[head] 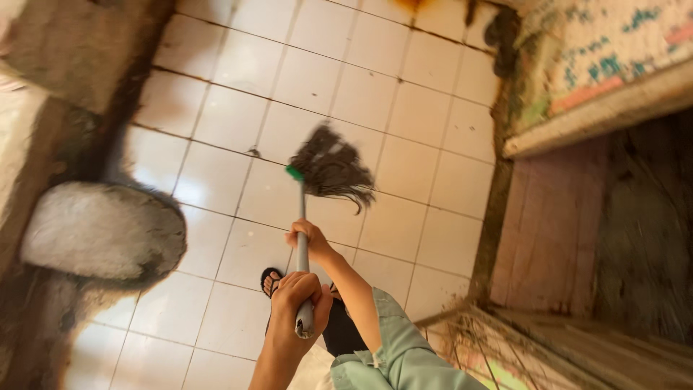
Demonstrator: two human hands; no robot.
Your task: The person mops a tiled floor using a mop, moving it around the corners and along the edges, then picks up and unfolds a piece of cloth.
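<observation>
I hold a mop with a grey handle [302, 249] in both hands. My left hand [297, 300] is shut around the top end of the handle, close to my body. My right hand [309, 240], on an arm in a light green sleeve, grips the handle a little lower down. A green collar [294, 173] joins the handle to the dark stringy mop head [333, 167], which lies spread on the white tiled floor [238, 65] ahead of me. My foot in a black sandal [271, 280] stands just beside the handle.
A rounded grey concrete block [101, 231] juts from the dirty wall on the left. On the right, a step of reddish tiles [548, 224] leads through a doorway below a painted wall [606, 50]. Dark grime lines the floor's edges.
</observation>
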